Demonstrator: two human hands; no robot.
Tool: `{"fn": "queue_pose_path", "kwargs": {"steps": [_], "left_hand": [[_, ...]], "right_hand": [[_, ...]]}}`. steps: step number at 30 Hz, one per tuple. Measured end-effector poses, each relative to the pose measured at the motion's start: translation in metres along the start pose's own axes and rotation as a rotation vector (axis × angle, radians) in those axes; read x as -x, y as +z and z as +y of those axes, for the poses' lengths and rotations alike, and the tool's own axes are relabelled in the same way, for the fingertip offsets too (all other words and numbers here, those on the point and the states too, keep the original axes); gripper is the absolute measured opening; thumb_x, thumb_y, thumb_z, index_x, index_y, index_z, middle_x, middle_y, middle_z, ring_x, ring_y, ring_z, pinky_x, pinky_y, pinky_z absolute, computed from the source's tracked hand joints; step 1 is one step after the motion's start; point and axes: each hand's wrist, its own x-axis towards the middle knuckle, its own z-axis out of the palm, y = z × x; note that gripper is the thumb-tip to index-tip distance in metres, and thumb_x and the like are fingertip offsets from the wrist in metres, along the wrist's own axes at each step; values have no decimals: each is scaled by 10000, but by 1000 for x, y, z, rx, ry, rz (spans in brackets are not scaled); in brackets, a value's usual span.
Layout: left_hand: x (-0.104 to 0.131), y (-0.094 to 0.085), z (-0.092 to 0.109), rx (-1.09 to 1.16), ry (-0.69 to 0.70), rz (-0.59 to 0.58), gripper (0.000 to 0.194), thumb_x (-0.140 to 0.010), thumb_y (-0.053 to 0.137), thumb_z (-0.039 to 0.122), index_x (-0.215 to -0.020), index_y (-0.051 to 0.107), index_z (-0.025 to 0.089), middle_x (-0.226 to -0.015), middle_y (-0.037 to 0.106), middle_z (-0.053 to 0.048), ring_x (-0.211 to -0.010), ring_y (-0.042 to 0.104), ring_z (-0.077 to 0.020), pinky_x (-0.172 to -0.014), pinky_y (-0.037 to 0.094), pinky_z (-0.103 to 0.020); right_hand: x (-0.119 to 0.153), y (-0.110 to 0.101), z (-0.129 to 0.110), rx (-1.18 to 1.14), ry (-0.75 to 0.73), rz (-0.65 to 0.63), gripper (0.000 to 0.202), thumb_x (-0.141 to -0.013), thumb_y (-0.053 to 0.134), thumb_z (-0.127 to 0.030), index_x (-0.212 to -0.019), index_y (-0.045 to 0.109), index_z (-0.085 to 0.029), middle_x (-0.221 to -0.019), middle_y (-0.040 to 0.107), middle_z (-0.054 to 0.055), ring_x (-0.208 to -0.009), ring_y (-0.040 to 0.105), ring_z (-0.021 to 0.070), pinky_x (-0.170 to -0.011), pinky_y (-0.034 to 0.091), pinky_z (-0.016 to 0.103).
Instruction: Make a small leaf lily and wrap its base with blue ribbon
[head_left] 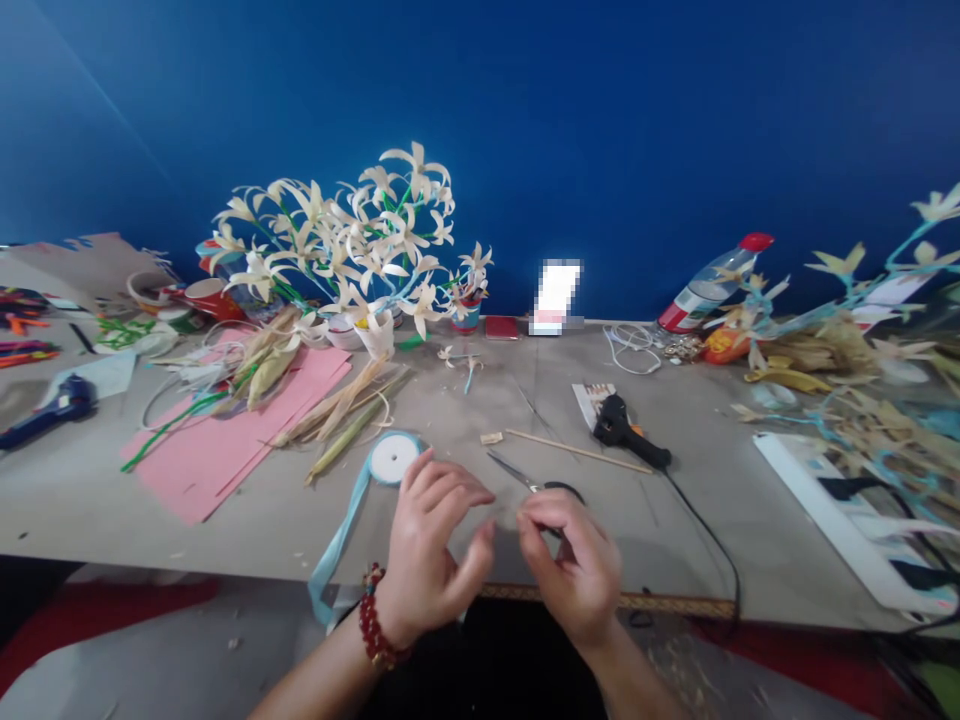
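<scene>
My left hand [442, 545], with a red bead bracelet [377, 620] at the wrist, hovers over the table's front edge, its thumb and fingers apart and nothing between them. Just behind it lies a roll of light blue ribbon [395, 458], its loose end [341, 550] hanging over the edge. To the right, my right hand [570, 560] has thumb and forefinger pinched together; whatever is between them, if anything, is too small to make out. Beyond this hand rest scissors [514, 470], their black handles partly hidden by it. A thin wooden stick [577, 450] lies behind the scissors.
A black glue gun [630, 432] sits right of the stick, its cord running to the front edge. White flowers [337, 240] stand in cups at the back. Pink paper [247, 425] and dried husks [352, 400] are on the left, a white power strip [847, 530] on the right.
</scene>
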Motion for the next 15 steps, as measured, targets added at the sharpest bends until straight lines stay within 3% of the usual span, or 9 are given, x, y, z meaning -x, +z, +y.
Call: {"fn": "queue_pose_path", "kwargs": {"steps": [6,12,15], "left_hand": [[-6,11,9,-48,58,12,146,-822,584,105,-837,646,236,-784,725,12,-889,645,-205,-1133,258,-561],[1,5,-6,-108,5,109,181,-796,557,66,-826,633,227,-781,718,-8,-851,641,-218,-1062,360,-543],[0,0,-2,-46,0,52,193,-795,556,106,-925,641,220,-862,721,-38,-911,634,-239,-1061,370,-544]], "right_hand": [[0,4,-3,18,-29,-25,213,-839,599,-4,-918,604,-202,-805,646,34,-723,639,170,-677,531,298],[4,0,2,3,-32,47,243,-825,606,12,-943,615,-200,-820,643,43,-764,644,185,-700,534,319],[3,1,2,8,-21,43,228,-828,610,2,-923,613,-205,-808,640,38,-741,639,179,-665,528,305]]}}
